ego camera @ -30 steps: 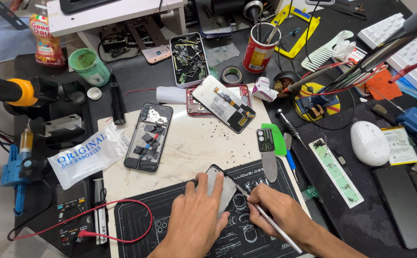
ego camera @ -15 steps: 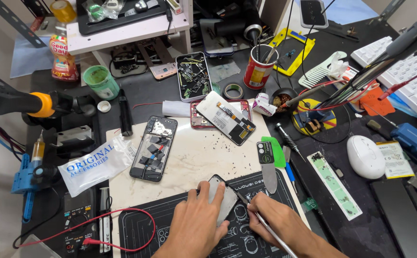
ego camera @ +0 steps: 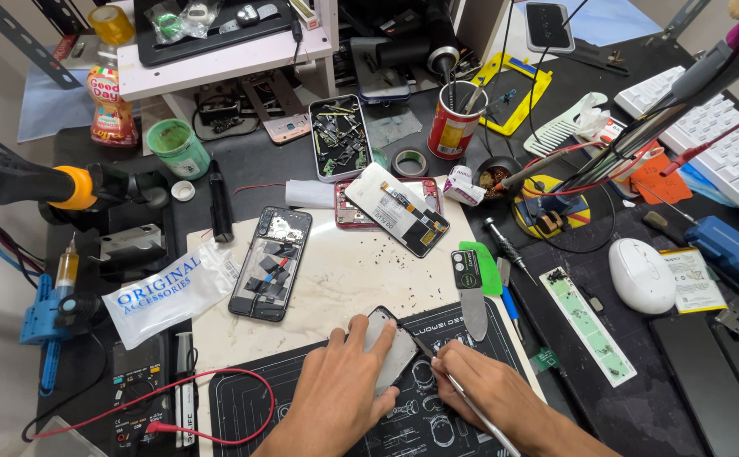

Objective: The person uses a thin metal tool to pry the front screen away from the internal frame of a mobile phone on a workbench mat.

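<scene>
Lying diagonally, top end up-left, phone (ego camera: 391, 349) under flat left hand (ego camera: 340, 391); right hand (ego camera: 484, 391) pinching tool (ego camera: 463, 398).

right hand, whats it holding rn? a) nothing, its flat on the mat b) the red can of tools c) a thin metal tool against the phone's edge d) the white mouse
c: the right hand grips a thin metal tool whose tip meets the edge of the grey phone, which the left hand presses down on the dark work mat; the white mouse sits untouched off to the right.
</scene>
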